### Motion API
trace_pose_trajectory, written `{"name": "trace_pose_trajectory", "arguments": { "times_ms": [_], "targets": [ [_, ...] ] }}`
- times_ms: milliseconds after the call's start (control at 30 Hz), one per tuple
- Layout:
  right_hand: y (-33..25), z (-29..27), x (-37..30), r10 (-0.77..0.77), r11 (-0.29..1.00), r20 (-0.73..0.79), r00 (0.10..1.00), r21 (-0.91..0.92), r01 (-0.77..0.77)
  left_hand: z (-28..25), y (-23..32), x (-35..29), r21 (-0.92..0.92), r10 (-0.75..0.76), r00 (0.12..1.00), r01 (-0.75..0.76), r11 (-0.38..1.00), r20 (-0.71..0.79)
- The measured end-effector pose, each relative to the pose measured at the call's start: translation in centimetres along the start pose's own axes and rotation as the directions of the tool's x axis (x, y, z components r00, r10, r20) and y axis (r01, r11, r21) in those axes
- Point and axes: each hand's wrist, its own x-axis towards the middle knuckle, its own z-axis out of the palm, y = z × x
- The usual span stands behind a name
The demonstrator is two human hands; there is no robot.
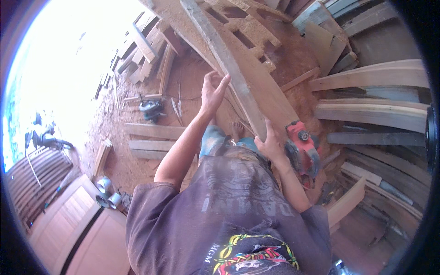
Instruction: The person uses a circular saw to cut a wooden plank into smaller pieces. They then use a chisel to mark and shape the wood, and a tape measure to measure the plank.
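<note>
A long greyish wooden board (233,68) runs from the top of the view down toward my body, above a wider plank (270,89) dusted with sawdust. My right hand (271,144) is closed around the board's near end. At the board's left edge, partway along, my left hand (213,94) is raised with bent fingers apart; one fingertip is at or against the edge, and I cannot tell if it presses. To the right of my right hand, a red and dark electric planer (302,142) sits by the wide plank's near end.
Stacked boards (371,112) fill the right side. A dark power tool (151,109) lies on the dusty floor at left, near timber lengths (153,131). Slotted wood pieces (243,36) lie beyond the plank. Panelled doors (68,215) are at lower left.
</note>
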Motion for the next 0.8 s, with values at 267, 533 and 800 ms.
{"name": "trace_pose_trajectory", "arguments": {
  "times_ms": [267,533,800],
  "targets": [
    [-0.7,2.1,-0.7,0.254,0.961,-0.117,0.96,-0.078,-0.264,-1.4,4.9,13.2,0.2,0.015,0.999,-0.008,0.98,-0.032],
    [0.7,1.7,1.3,0.228,0.962,-0.124,0.966,-0.127,-0.243,-3.6,6.3,19.3,0.282,-0.05,0.994,0.074,0.957,-0.092],
    [-0.2,0.8,2.4,0.238,0.951,-0.13,0.963,-0.172,-0.258,-8.2,9.2,29.1,0.299,-0.074,0.978,0.132,0.945,-0.197]
  ]
}}
